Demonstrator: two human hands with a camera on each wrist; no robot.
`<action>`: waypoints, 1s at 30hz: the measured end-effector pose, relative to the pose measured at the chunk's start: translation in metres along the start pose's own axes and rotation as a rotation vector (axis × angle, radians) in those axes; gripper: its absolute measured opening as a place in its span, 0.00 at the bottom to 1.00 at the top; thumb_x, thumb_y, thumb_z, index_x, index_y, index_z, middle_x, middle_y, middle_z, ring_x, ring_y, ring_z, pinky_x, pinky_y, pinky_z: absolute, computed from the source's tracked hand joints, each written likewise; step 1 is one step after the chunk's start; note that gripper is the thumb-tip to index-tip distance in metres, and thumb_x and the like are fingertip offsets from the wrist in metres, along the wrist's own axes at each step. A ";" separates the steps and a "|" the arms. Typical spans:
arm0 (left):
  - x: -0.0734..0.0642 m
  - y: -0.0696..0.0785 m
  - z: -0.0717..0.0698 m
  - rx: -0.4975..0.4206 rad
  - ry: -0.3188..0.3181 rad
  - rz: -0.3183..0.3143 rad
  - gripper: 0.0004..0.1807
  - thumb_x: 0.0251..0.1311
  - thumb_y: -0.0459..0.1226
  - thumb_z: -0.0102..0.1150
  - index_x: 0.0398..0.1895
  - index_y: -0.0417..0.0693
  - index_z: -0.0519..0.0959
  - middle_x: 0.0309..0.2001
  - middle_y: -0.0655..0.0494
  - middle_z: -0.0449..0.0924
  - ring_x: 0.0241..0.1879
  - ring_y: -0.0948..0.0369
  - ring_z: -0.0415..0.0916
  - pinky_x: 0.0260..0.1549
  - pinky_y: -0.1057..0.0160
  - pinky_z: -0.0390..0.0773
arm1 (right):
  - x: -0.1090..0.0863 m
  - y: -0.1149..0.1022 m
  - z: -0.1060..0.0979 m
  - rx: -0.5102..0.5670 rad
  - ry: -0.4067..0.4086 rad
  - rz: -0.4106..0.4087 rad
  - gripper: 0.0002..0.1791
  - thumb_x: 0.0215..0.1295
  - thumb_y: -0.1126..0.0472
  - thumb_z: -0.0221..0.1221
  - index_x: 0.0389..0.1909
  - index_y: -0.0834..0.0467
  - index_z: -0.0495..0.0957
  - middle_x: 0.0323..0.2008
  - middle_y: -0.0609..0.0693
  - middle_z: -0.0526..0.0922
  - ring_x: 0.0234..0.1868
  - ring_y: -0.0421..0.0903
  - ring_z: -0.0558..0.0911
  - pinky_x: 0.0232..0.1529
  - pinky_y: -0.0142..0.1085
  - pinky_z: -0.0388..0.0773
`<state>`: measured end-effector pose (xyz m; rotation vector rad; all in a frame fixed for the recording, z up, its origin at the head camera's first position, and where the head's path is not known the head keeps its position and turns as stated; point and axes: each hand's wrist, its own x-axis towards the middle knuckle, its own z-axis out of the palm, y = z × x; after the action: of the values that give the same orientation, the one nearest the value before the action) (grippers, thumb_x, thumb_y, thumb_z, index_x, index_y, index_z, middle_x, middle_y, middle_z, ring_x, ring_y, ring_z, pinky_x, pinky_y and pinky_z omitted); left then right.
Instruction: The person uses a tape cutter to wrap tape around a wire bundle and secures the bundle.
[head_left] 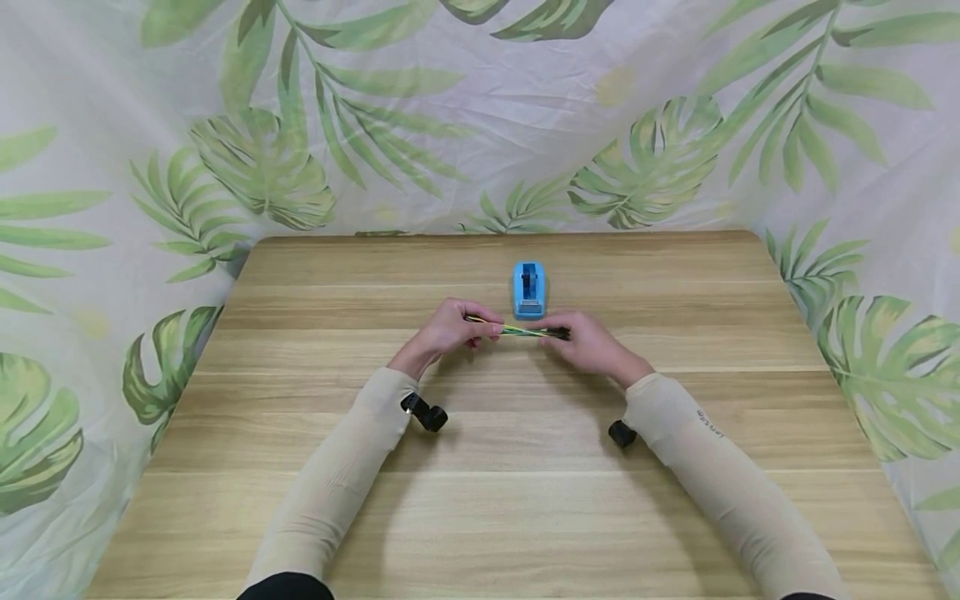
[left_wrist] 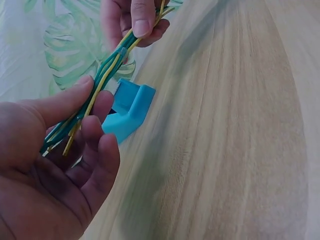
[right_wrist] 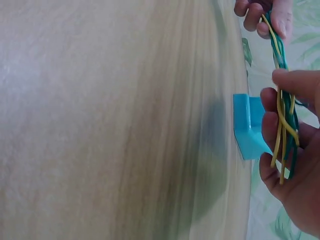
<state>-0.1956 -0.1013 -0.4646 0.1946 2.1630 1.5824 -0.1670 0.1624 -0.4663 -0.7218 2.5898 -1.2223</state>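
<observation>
A thin bundle of yellow and green wires (head_left: 519,332) stretches between both hands above the table. My left hand (head_left: 459,325) pinches one end between thumb and fingers; loose wire ends (left_wrist: 67,142) lie over its palm in the left wrist view. The other end is pinched by my right hand (head_left: 587,342), and its loose wire tips (right_wrist: 283,167) splay across the palm in the right wrist view. Just beyond the bundle stands a blue tape dispenser (head_left: 529,290), with its toothed cutting edge visible in the left wrist view. Whether tape is loaded in it I cannot tell.
The wood-grain table (head_left: 510,500) spreads under both arms. A leaf-print cloth (head_left: 525,125) hangs behind it and along both sides. Small black cameras are strapped at the left wrist (head_left: 426,412) and right wrist (head_left: 622,433), over pale sleeves.
</observation>
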 end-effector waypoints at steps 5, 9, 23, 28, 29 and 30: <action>0.000 -0.003 -0.001 -0.039 0.018 0.037 0.09 0.62 0.32 0.68 0.44 0.41 0.87 0.33 0.47 0.87 0.23 0.59 0.75 0.24 0.65 0.80 | -0.001 0.006 -0.004 0.102 0.008 0.092 0.13 0.67 0.62 0.66 0.51 0.56 0.86 0.51 0.53 0.84 0.46 0.50 0.79 0.48 0.44 0.78; -0.001 -0.006 -0.004 -0.053 0.042 0.055 0.09 0.63 0.33 0.68 0.45 0.40 0.86 0.33 0.46 0.87 0.24 0.59 0.76 0.25 0.65 0.80 | -0.002 0.012 -0.006 0.171 0.036 0.105 0.12 0.67 0.61 0.67 0.50 0.58 0.86 0.50 0.54 0.85 0.46 0.50 0.79 0.48 0.42 0.78; -0.008 -0.017 -0.015 -0.074 0.062 0.067 0.10 0.63 0.35 0.68 0.46 0.40 0.85 0.36 0.47 0.87 0.27 0.57 0.76 0.29 0.65 0.81 | -0.005 0.020 -0.008 0.245 0.078 0.118 0.15 0.67 0.60 0.67 0.52 0.61 0.84 0.47 0.55 0.85 0.38 0.48 0.78 0.35 0.32 0.77; -0.010 -0.026 -0.019 -0.089 0.083 0.041 0.09 0.63 0.34 0.68 0.44 0.40 0.85 0.36 0.45 0.87 0.27 0.59 0.74 0.28 0.66 0.79 | -0.009 0.025 -0.012 0.250 0.085 0.155 0.17 0.69 0.58 0.65 0.54 0.61 0.83 0.46 0.54 0.84 0.40 0.51 0.78 0.37 0.35 0.77; -0.010 -0.027 -0.020 -0.087 0.086 0.040 0.09 0.63 0.34 0.68 0.44 0.40 0.86 0.36 0.44 0.86 0.27 0.58 0.74 0.27 0.66 0.79 | -0.010 0.026 -0.012 0.255 0.092 0.167 0.17 0.69 0.58 0.65 0.54 0.62 0.83 0.46 0.53 0.84 0.41 0.51 0.78 0.37 0.35 0.77; -0.011 -0.029 -0.021 -0.086 0.090 0.039 0.09 0.63 0.34 0.69 0.44 0.40 0.86 0.36 0.43 0.86 0.27 0.58 0.74 0.27 0.66 0.78 | -0.010 0.027 -0.013 0.258 0.099 0.175 0.18 0.69 0.57 0.65 0.55 0.62 0.82 0.46 0.53 0.84 0.41 0.51 0.78 0.38 0.35 0.77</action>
<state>-0.1910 -0.1327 -0.4834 0.1419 2.1648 1.7339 -0.1724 0.1911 -0.4790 -0.3856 2.4420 -1.5298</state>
